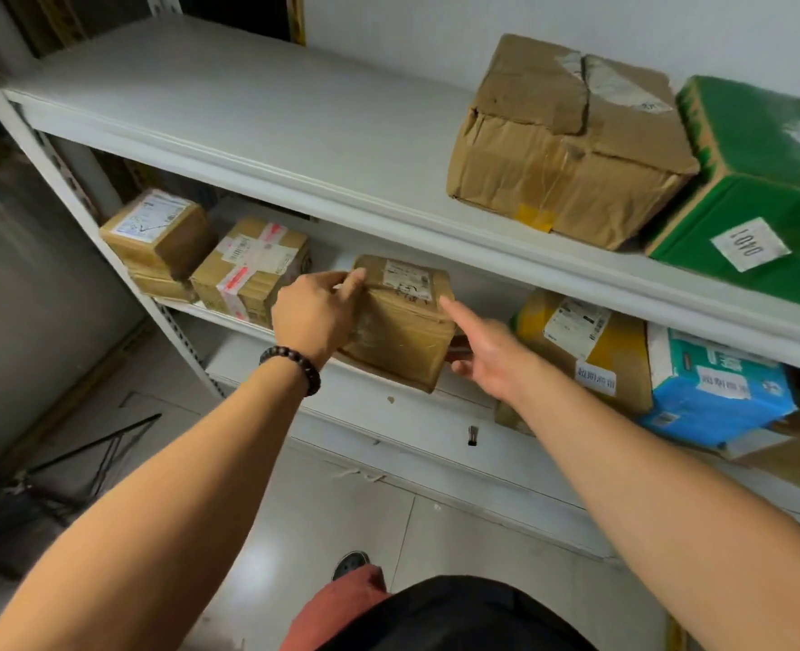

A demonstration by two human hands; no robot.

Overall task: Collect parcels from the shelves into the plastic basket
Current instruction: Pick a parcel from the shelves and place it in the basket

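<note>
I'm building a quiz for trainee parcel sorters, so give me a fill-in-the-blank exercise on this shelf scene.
1. The beaded bracelet is on the ____ wrist.
2. The left hand grips a taped ____ parcel.
3. On the upper shelf, the box right of the crumpled brown box is ____.
4. Right of the yellow parcel stands a ____ carton.
Missing words: left, brown, green, blue.
</note>
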